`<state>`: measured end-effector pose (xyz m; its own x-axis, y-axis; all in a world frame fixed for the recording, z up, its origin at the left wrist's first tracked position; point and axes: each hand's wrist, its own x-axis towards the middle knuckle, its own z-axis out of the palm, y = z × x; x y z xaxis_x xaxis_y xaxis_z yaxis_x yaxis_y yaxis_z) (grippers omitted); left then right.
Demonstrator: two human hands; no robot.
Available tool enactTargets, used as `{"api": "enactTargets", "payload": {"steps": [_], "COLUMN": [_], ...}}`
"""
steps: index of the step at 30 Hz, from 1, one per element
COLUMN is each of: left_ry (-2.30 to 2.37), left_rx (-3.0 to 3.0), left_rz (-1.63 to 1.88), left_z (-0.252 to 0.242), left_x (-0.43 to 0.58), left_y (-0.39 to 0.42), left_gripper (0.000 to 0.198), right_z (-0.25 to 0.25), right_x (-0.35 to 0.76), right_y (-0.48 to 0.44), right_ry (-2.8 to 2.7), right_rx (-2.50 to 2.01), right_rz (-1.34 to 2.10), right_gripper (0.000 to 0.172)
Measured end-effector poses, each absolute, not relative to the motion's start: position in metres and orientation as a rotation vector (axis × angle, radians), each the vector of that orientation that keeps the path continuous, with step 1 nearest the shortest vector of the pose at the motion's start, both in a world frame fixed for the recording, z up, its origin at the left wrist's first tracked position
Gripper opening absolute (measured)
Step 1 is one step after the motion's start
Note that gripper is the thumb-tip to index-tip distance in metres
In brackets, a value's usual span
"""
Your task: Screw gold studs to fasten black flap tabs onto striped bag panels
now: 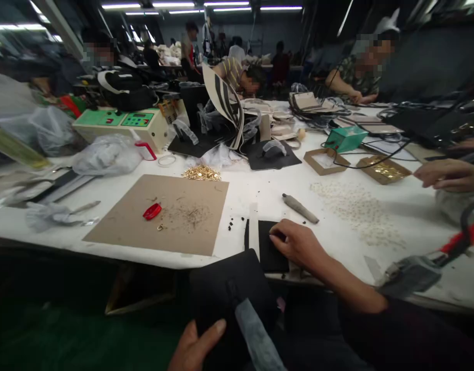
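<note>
At the bottom of the view my left hand [200,345] grips the edge of a black panel [229,273], thumb on top. The panel is tilted over my lap, below the table edge. A strap in a cloudy plastic wrap [256,330] is fixed to it. On the table edge my right hand [299,245] rests over a flat black pad [273,257], fingers curled and pinched together. Whatever is between its fingertips is hidden. A pale strip [253,234] crosses the pad's left side. A wrapped stick-like tool [300,208] lies just beyond this hand.
Left stands a brown board [124,216] with a red piece [152,211]; gold hardware [202,172] is piled behind. Small pale bits [360,211] spread rightward. Cardboard trays [384,170], a green box [345,138] and a control box [121,129] stand farther back. A co-worker's hand [453,175] reaches in.
</note>
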<state>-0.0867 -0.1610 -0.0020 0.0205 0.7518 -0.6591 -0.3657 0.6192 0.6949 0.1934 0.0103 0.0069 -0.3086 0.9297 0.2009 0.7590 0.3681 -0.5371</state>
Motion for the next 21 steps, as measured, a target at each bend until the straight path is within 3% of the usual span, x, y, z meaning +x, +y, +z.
{"api": "enactTargets", "payload": {"steps": [7,21], "left_ry": [1.175,1.077], "left_rx": [0.369,0.419], "left_rz": [0.881,0.861], "left_z": [-0.002,-0.006], "left_x": [-0.088,-0.085], "left_y": [-0.157,-0.152], "left_gripper": [0.062,0.055], "right_z": [0.009,0.005], "right_x": [0.19,0.193], "right_y": [-0.005,-0.01], "right_ry": [-2.445,-2.274], "right_rx": [-1.424,-1.471], "right_rz": [0.469,0.767], "right_gripper": [0.014,0.01]}}
